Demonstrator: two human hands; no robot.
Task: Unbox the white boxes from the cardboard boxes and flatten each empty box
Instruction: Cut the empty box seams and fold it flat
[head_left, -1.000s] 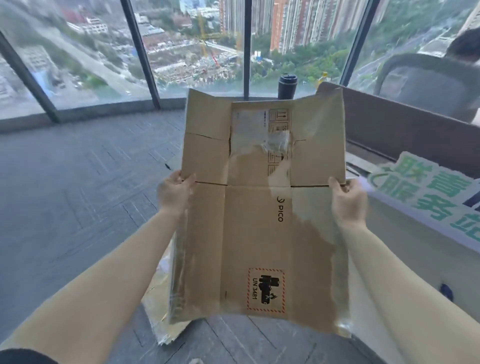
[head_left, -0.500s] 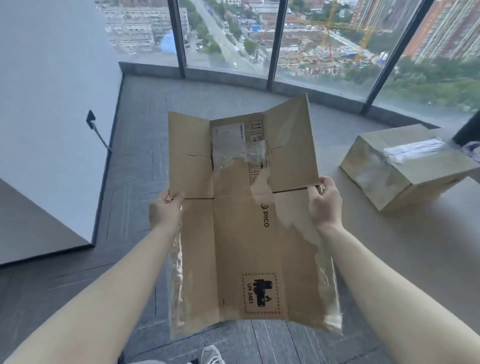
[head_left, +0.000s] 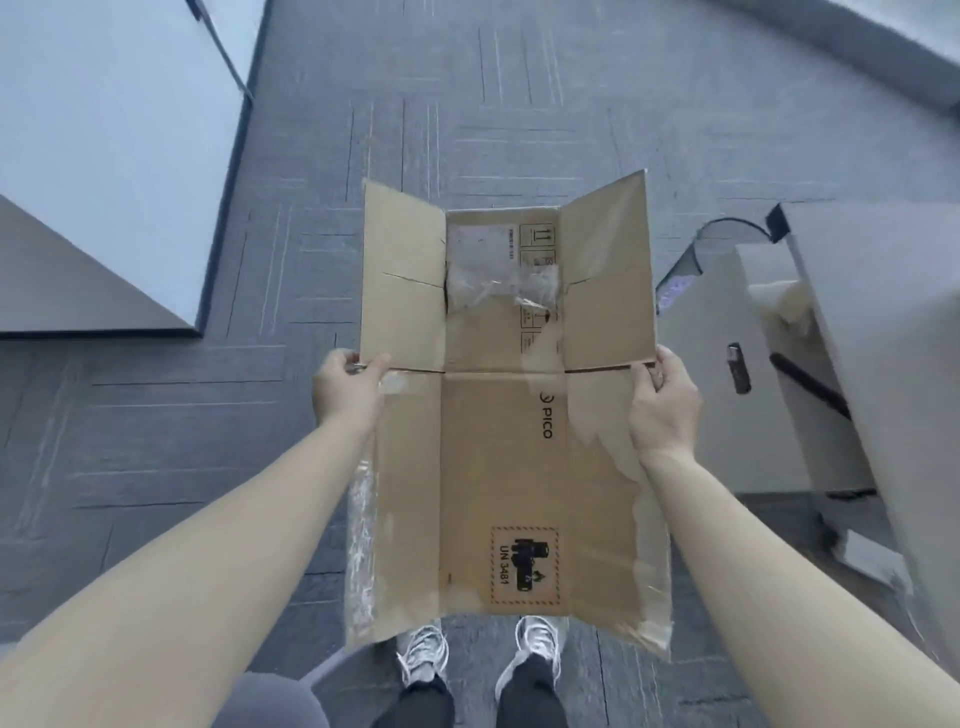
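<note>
A flattened brown cardboard box (head_left: 498, 441) with a PICO mark, a UN 3481 label and torn clear tape hangs in front of me above the floor. Its far flaps are spread open and angle upward. My left hand (head_left: 347, 391) pinches its left edge at the flap crease. My right hand (head_left: 662, 400) grips the right edge at the same height. No white box is in view.
Grey carpet tiles (head_left: 156, 467) cover the floor, with my white shoes (head_left: 483, 649) below the box. A white wall panel (head_left: 104, 156) stands at the upper left. A grey desk unit (head_left: 831, 364) with a cable stands close at the right.
My view has swung down and left, from the windows and a sealed box on the table to the floor. The flattened box stays held in both hands, now lower over my feet.
</note>
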